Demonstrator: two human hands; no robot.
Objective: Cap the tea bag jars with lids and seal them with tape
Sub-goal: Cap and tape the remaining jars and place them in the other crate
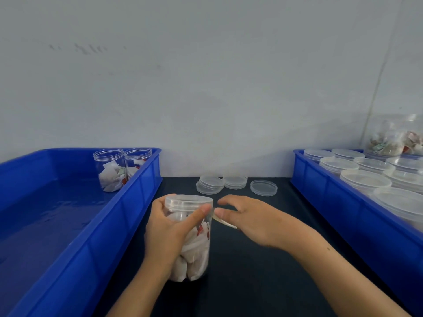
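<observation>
A clear plastic jar [196,252] filled with white tea bags stands on the dark table, with a clear lid [188,202] on top. My left hand [169,232] grips the jar from its left side, thumb pressed across the front just under the lid. My right hand [249,220] is beside the jar's right side and pinches a strip of clear tape [225,221] that runs to the jar near the lid.
A blue tray [68,225] on the left holds two uncapped jars of tea bags [121,172] at its far corner. A blue tray [343,207] on the right holds several capped jars. Loose clear lids [263,187] lie on the table by the wall.
</observation>
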